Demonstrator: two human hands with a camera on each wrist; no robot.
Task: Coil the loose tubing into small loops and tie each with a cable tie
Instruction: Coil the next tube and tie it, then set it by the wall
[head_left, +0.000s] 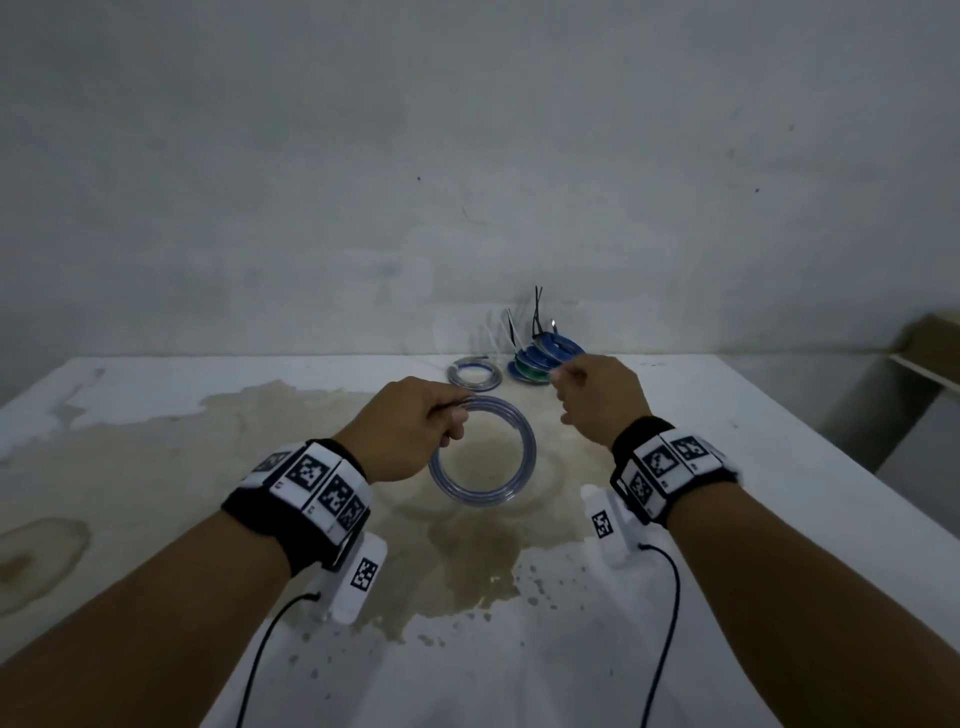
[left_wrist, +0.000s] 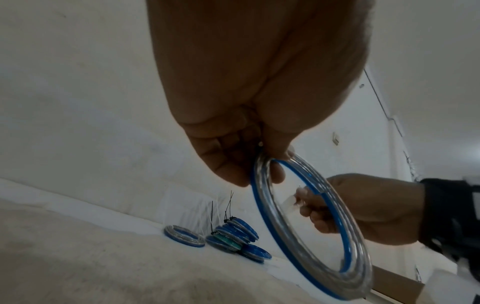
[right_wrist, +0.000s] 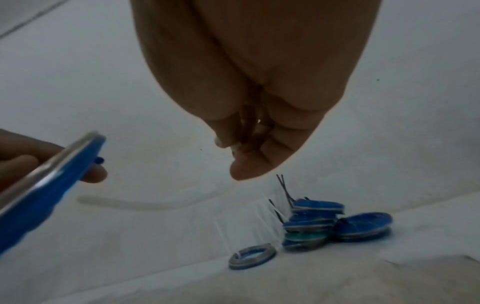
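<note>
- The left hand (head_left: 410, 426) holds a coil of clear, blue-striped tubing (head_left: 483, 451) up off the table (head_left: 156, 467), fingers and thumb curled round the top of the ring. Gripping at one spot likely keeps the stacked turns from springing apart before a tie goes on.
- The coil hangs below that grip, its open centre facing the head camera, well clear of the stained table surface; in the left wrist view the blue stripe runs round the ring and the turns lie snug together.
- The right hand (head_left: 597, 397) is raised beside the coil and apart from it, fingertips drawn together in a pinch. Something thin and pale seems caught between thumb and forefinger, possibly a clear cable tie, but the right wrist view is too blurred to be sure.
- A pile of finished coils (head_left: 543, 361) sits at the far edge of the table by the wall (head_left: 467, 156), blue and one green, with dark tie tails sticking up. Stacking them there keeps the working space in front free.
- One more small coil (head_left: 474, 373) lies flat just left of the pile; whether it carries a tie cannot be told.
- Judging by this, the held coil is formed but not yet tied; binding it at the gripped spot is the step in hand.
</note>
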